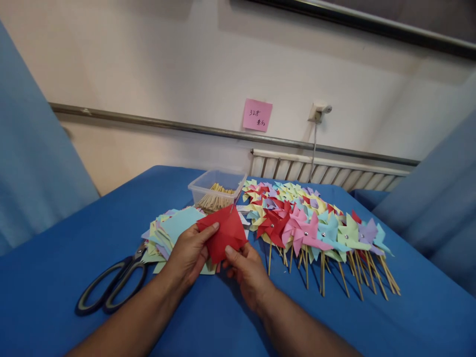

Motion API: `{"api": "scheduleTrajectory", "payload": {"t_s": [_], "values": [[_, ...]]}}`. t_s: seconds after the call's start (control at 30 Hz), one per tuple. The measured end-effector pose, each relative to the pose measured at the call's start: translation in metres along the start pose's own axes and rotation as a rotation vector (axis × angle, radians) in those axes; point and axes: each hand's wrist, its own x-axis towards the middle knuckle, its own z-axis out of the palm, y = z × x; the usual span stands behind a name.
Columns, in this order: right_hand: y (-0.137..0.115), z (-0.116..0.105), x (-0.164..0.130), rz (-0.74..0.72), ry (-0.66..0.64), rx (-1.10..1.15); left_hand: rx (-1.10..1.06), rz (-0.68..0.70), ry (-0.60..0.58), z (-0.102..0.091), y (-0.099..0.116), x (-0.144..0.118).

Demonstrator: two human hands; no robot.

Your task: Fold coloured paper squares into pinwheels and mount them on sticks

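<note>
i hold the red paper (pixel 224 232) just in front of the plastic box (pixel 216 188), my left hand (pixel 188 255) and right hand (pixel 247 270) both closed on its edges. i judge it light, thin and easy to crease, so edges are best. scissors (pixel 111 287) lie left of the box, finished pinwheels (pixel 316 228) right, paper stack (pixel 169 230) under my hands.

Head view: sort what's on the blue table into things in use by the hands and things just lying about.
In use:
- red paper, pinched by left hand and right hand

Lying about:
- scissors
- stack of coloured paper squares
- clear tub of wooden sticks
- finished pinwheels
- pink note on the wall
</note>
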Motion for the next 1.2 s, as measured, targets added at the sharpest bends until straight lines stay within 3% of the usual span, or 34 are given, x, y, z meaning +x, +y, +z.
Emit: {"api": "scheduleTrajectory", "payload": {"t_s": [0.2,0.43,0.6,0.9,1.2], "values": [[0.002,0.005,-0.002,-0.018,-0.075,0.024,-0.088,-0.029,0.007,0.003,-0.002,-0.002],[-0.005,-0.006,0.009,-0.150,0.168,0.031,-0.092,-0.136,0.062,-0.001,-0.004,-0.002],[-0.011,-0.011,0.011,-0.236,0.203,-0.066,-0.056,-0.172,0.131,0.002,0.007,-0.004],[-0.011,-0.006,0.007,-0.330,0.160,-0.162,0.070,-0.147,-0.005,0.006,0.012,-0.010],[-0.011,-0.004,0.005,-0.343,0.163,-0.151,0.031,-0.102,-0.015,0.005,0.012,-0.010]]}}
